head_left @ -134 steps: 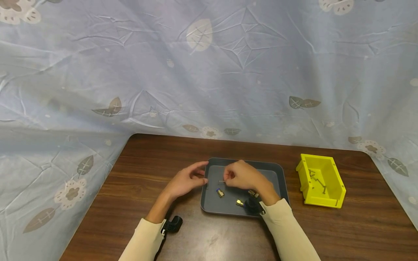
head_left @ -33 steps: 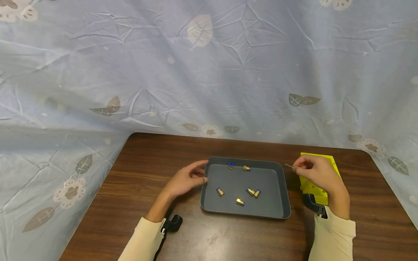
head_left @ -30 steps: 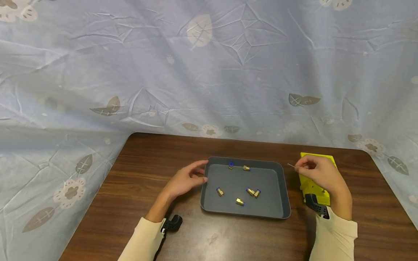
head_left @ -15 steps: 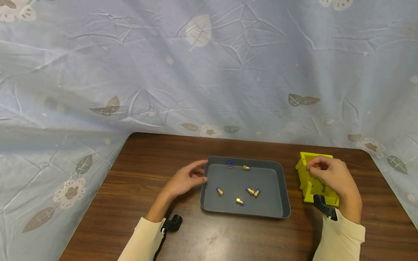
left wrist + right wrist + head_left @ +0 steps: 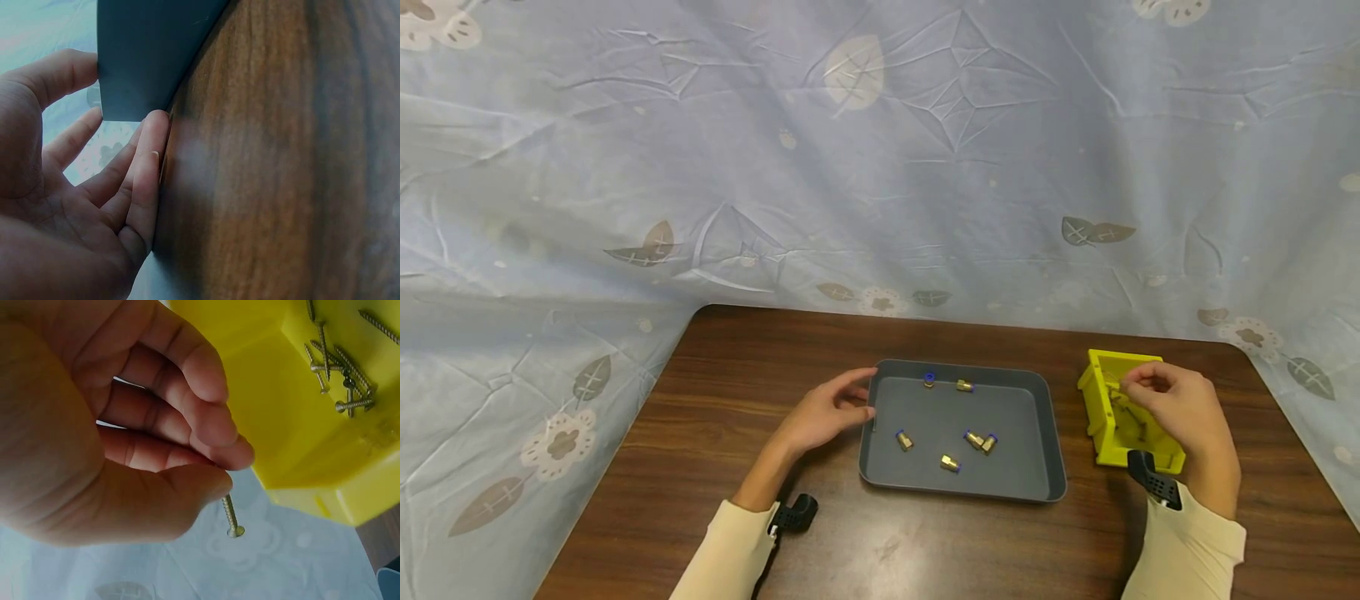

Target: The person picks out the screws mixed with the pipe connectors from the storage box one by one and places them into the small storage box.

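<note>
My right hand is over the yellow bin. Its thumb and fingertips pinch a screw, head pointing away from the fingers in the right wrist view. Several loose screws lie on the bin's floor. My left hand rests at the left end of the grey tray. In the left wrist view its thumb touches the tray's outer wall, and other fingers lie low beside the tray, near the wooden table.
Several brass fittings with blue collars lie in the tray, one near its left side, a touching pair right of centre, others by the far wall and front. A patterned cloth hangs behind the table.
My right hand has carried the screw from above the tray rightward to the bin, then drifted slightly further right over it. The left hand has stayed at the tray's left end.
</note>
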Available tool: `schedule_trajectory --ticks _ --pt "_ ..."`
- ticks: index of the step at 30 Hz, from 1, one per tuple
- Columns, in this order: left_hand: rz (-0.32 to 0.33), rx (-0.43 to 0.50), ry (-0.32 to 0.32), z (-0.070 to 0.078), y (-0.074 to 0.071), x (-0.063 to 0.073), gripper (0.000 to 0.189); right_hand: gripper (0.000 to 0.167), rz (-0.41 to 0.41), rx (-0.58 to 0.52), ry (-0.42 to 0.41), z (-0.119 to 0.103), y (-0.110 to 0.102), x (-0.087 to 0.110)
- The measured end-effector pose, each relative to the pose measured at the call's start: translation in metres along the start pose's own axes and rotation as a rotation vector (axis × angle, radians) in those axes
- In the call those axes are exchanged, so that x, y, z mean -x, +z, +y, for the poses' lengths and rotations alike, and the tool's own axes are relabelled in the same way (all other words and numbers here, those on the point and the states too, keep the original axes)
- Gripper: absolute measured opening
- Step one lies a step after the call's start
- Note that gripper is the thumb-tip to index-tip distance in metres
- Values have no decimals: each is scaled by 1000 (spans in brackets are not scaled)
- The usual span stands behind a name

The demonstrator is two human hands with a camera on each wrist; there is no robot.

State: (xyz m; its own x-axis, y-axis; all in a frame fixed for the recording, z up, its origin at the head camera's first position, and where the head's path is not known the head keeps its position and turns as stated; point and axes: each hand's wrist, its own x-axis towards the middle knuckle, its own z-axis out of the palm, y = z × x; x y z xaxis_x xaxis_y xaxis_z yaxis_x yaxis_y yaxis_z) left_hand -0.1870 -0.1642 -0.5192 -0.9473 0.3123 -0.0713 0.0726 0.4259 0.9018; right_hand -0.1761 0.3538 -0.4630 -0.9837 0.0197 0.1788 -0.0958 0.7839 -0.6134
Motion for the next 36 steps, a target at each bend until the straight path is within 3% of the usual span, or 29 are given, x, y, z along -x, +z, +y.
schedule_trajectory --ticks 11,27,36 --pt "-3 -11 4 -2 0 -1 68 20 35 27 79 2 -1 2" --pt "0 -10 14 -3 0 -1 67 25 59 30 96 2 -3 5" --pt "-2 -13 10 -3 0 -2 68 21 75 -4 23 -9 -2 0"
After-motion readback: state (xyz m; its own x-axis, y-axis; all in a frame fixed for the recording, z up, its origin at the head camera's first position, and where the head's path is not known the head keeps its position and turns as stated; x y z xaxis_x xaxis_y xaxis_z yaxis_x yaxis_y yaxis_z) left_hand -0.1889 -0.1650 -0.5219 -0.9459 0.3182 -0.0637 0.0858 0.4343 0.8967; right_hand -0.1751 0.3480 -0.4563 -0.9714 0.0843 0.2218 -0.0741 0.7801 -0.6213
